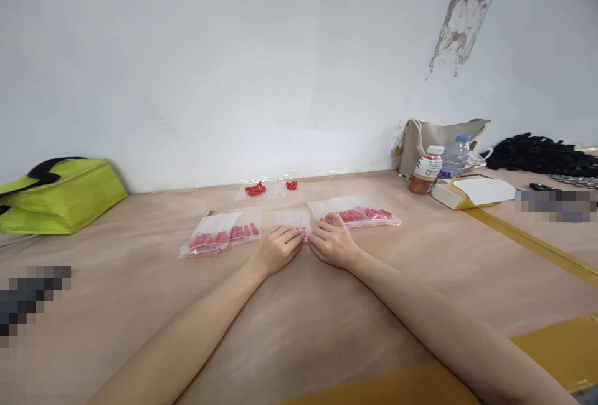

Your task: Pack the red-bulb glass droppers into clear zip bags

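A small clear plastic bag (288, 218) with thin whitish sticks and red ends lies flat before me. My left hand (281, 248) pinches its near edge from the left. From the right, my right hand (334, 243) closes on the same edge, fingertips close to those of my left hand. Similar filled bags (210, 233) overlap to the left, and another group of filled bags (364, 213) spreads out beside my right hand. Farther back, loose red pieces (255, 189) rest on clear plastic near the wall, with a smaller red cluster (291, 185) beside them.
At the far left stands a lime-green bag (70, 196) with a black strap. On the right are a brown drink bottle (426, 171), a clear water bottle (455, 157), a beige bag (411, 140), a tissue pack (467, 192) and a black heap (537, 154). Yellow tape (537, 243) crosses the table covering.
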Tool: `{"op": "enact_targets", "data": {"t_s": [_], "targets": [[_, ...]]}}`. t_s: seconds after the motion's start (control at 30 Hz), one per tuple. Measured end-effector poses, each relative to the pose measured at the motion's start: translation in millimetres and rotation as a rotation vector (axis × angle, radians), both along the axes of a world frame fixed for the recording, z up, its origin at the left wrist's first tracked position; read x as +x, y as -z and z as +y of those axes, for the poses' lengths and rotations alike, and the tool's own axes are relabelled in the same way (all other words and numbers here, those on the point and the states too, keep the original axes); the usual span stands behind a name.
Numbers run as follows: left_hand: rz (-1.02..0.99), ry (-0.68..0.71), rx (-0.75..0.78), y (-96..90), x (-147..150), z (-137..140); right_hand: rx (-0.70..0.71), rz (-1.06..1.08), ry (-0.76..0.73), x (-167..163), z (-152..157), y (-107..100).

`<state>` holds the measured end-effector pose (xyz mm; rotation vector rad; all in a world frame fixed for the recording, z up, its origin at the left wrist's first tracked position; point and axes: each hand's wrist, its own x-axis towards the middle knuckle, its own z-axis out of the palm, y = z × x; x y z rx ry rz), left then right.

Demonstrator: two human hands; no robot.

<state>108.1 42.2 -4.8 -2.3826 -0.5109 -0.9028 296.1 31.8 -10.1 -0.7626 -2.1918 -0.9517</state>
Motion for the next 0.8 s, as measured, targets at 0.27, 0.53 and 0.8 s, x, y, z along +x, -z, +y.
{"op": "enact_targets", "data": {"t_s": [0.27,0.53,0.8], "targets": [[0.073,0.057,0.069,1.7,-2.6,2.5,0.015,-0.036,-0.04,-0.5,-0.4,3.4],[0.093,0.076,0.118,-0.6,-5.3,-1.1,0.03,-0.036,-0.034,-0.5,-4.3,1.2],[0.056,0.101,0.167,-1.5,-6.3,-2.6,-0.022,0.051,-0.048,-2.7,-6.7,0.2]]}}
